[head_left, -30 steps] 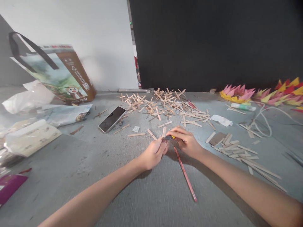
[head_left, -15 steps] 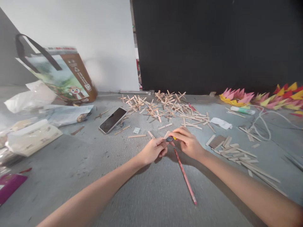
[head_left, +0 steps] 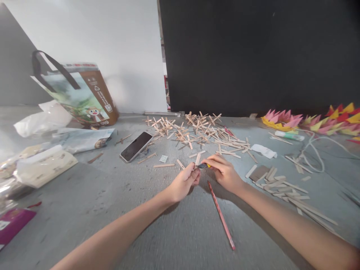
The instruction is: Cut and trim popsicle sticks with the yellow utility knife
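My left hand [head_left: 187, 180] is closed, with a wooden craft stick [head_left: 198, 159] pinched between thumb and fingers, its end pointing up and away. Against that stick lies the dark blade end of a small yellow-handled utility knife [head_left: 203, 165]. My right hand [head_left: 226, 173] grips the knife by its yellow part, which the fingers mostly hide. On the grey surface just below both hands is a red patterned pencil [head_left: 221, 215]. A few loose craft sticks [head_left: 164, 165] lie beyond my left hand.
Crossed craft sticks [head_left: 180, 129] are heaped at the back, with more loose sticks [head_left: 292, 191] at right. A phone [head_left: 136, 147], a paper bag [head_left: 84, 95] and plastic packets [head_left: 45, 168] occupy the left. Paper crowns [head_left: 282, 119], a glue stick [head_left: 289, 135] and a white cable [head_left: 309, 157] are far right.
The knife and my right hand have shifted slightly right, widening the gap between my hands. My left hand still holds the craft stick. The camera view has tilted a little upward.
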Available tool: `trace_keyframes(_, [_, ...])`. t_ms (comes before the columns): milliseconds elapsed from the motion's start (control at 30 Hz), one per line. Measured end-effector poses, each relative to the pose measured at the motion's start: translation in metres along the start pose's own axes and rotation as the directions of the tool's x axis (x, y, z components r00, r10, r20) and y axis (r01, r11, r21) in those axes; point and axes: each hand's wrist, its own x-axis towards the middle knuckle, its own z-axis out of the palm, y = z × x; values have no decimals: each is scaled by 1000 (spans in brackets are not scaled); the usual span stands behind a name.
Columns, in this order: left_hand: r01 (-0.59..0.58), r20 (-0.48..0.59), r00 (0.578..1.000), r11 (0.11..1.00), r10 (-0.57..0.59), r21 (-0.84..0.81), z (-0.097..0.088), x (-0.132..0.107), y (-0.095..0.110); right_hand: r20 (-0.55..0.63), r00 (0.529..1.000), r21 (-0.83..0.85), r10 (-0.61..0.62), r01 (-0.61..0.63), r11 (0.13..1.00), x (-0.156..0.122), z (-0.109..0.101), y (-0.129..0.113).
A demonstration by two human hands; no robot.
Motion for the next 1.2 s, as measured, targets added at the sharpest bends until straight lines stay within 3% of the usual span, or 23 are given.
trace_keyframes(333, [45,-15,999,989,-48,-142,-5,1,-4,9,1000,10,27,-27,1000,-2,3,0])
trace_keyframes(733, [-24,-57,998,1000,23,-11,0,4,-17,47,997,48,58,-60,997,-2,7,-1])
trace_keyframes(867, [5,-53,999,999,-3,41,2,4,-16,42,998,39,41,-42,998,-2,9,-5])
trace_keyframes(1200, [-69,-59,996,997,67,-23,4,2,-3,10,999,46,36,-37,998,-1,6,-8])
